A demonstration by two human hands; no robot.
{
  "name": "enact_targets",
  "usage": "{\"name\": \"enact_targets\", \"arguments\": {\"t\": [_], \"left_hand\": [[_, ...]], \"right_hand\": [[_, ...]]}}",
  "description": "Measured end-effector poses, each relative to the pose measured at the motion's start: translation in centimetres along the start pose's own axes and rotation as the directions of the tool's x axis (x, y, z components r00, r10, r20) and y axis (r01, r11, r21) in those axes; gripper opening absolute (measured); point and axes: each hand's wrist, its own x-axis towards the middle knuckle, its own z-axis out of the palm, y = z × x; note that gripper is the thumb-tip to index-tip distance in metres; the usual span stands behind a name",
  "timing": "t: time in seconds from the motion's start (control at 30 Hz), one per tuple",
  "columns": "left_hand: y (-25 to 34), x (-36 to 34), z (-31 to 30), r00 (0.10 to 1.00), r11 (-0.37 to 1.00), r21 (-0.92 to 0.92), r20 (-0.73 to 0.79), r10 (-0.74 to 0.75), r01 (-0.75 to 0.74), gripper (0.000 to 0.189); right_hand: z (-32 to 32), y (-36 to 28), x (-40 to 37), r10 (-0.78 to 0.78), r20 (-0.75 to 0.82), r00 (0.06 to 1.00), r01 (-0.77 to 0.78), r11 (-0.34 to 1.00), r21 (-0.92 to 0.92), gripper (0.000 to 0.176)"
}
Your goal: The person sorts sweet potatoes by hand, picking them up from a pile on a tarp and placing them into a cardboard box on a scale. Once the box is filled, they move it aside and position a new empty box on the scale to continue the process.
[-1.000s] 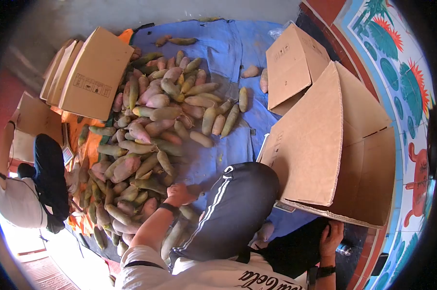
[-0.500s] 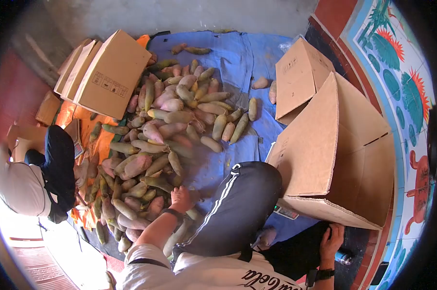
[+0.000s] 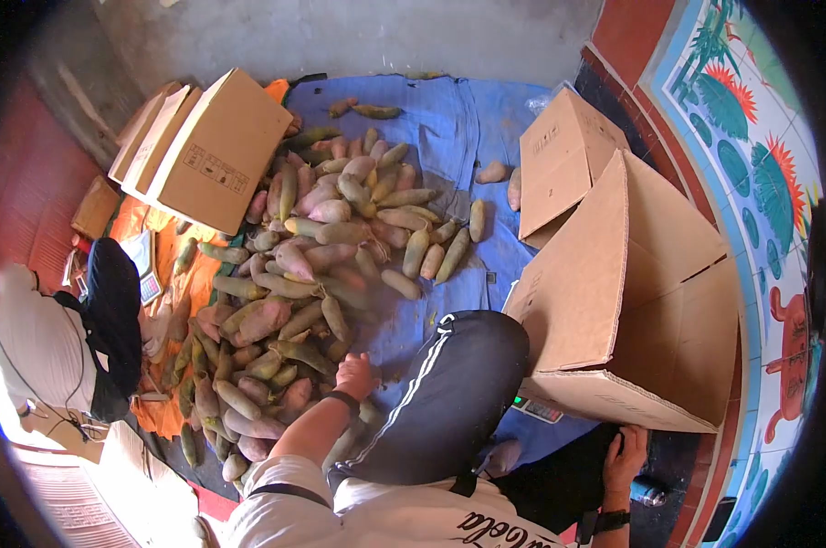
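A large heap of long green and pinkish radishes covers the left and middle of a blue sheet. Against its lower right side is my left hand, fingers curled closed; what they hold, if anything, is hidden. My right hand rests on my black-trousered leg, fingers apart and holding nothing. Just above that hand, a big opened cardboard box stands tilted with its flaps out. A digital scale with a green-lit display shows partly under the box's near edge.
Another cardboard box stands behind the opened one. More boxes are at the back left. On the left a person sits near a second scale on an orange sheet. A painted tile wall borders the right.
My left hand has shifted slightly to the right along the heap's edge. The person on the left has leaned down and away, exposing the second scale. My right hand stays put.
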Motion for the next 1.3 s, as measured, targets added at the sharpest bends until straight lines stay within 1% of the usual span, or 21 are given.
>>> {"name": "enact_targets", "arguments": {"t": [0.13,0.23,0.3,0.37,0.43,0.53,0.6,0.63,0.7,0.83,0.9,0.93,1.0,1.03,1.1,1.13,1.2,1.23,1.27,1.3], "left_hand": [[0.0,-0.2,0.8,1.000,0.998,-0.055,-0.022,-0.003,0.002,0.059],[0.3,-0.4,0.8,1.000,1.000,-0.030,0.000,-0.004,0.004,0.056],[0.3,-0.7,0.4,0.999,1.000,0.007,0.050,0.022,-0.022,0.053],[0.0,-0.1,1.3,0.998,0.999,0.026,0.051,0.030,-0.031,0.054],[0.1,-0.2,1.0,0.998,0.998,0.045,0.051,0.043,-0.045,0.055],[0.2,-0.7,0.3,0.992,0.991,0.093,0.089,0.086,-0.095,0.060],[0.3,-0.9,0.3,0.994,0.990,0.105,0.063,0.085,-0.091,0.049],[0.5,-1.0,0.0,0.994,0.990,0.104,0.061,0.090,-0.096,0.049],[0.9,-1.5,-0.6,0.998,0.999,-0.008,0.018,0.054,-0.054,0.034],[0.9,-1.6,-0.3,0.999,0.998,-0.054,-0.020,0.037,-0.038,0.028],[0.8,-2.0,-0.4,0.997,0.997,0.034,0.013,0.072,-0.073,0.030],[0.7,-2.2,-0.7,0.997,0.997,0.036,0.013,0.073,-0.074,0.030],[0.7,-2.6,-1.3,0.992,0.993,0.006,0.052,0.117,-0.118,0.036],[0.6,-2.5,-1.1,0.992,0.993,0.006,0.047,0.121,-0.121,0.036],[0.2,-2.4,-0.4,0.997,0.997,-0.051,0.043,0.061,-0.059,0.048],[-0.1,-2.5,-0.5,0.997,0.997,-0.050,0.035,0.063,-0.061,0.048],[-0.6,-2.9,-1.4,0.991,0.974,-0.222,0.131,-0.014,0.043,0.061],[-0.7,-3.3,-2.3,0.986,0.944,-0.310,0.148,-0.072,0.115,0.071],[-1.0,-3.6,-2.8,0.988,0.945,-0.308,0.142,-0.068,0.109,0.071],[-1.5,-3.9,-3.4,0.984,0.936,-0.337,0.172,-0.044,0.101,0.075]], "right_hand": [[0.0,-0.1,0.0,0.004,0.012,1.000,-0.004,1.000,-0.008,0.016],[-0.1,-0.2,0.1,-0.005,0.004,1.000,0.005,1.000,-0.001,0.016],[-0.1,-0.3,0.1,0.009,0.013,1.000,-0.009,1.000,0.009,0.016],[-0.1,-0.1,0.0,0.022,0.020,1.000,-0.022,1.000,0.017,0.016],[-0.1,0.2,-0.1,0.013,0.020,1.000,-0.013,1.000,0.002,0.016],[-0.2,0.0,-0.1,-0.003,0.009,1.000,0.003,1.000,0.012,0.016],[-0.1,0.3,-0.3,0.013,0.024,1.000,-0.013,1.000,0.007,0.017],[-0.1,0.4,-0.3,0.028,0.038,0.999,-0.028,1.000,0.003,0.017],[-0.3,0.0,-0.1,0.035,0.034,0.999,-0.035,0.999,0.008,0.017],[-0.3,-0.1,0.0,0.035,0.027,0.999,-0.035,0.999,-0.001,0.016],[-0.4,-0.5,0.3,0.019,0.008,1.000,-0.019,1.000,0.007,0.016],[-0.4,-0.6,0.2,0.000,-0.010,1.000,0.000,1.000,0.013,0.016],[-0.2,-0.2,0.0,0.008,-0.008,1.000,-0.008,1.000,0.008,0.016],[-0.2,0.0,-0.1,0.016,-0.007,1.000,-0.016,1.000,0.003,0.016],[-0.2,0.1,-0.1,0.005,-0.024,1.000,-0.005,1.000,0.003,0.015],[-0.2,0.1,-0.1,-0.007,-0.036,0.999,0.007,1.000,0.001,0.015],[-0.2,0.2,-0.3,0.001,-0.042,0.999,-0.001,1.000,0.004,0.015],[-0.2,0.2,-0.3,0.006,-0.040,0.999,-0.005,1.000,0.008,0.015],[-0.3,0.2,-0.4,0.010,-0.046,0.999,-0.010,1.000,0.008,0.015],[-0.3,0.2,-0.4,-0.003,-0.059,0.998,0.003,1.000,0.002,0.014]]}}
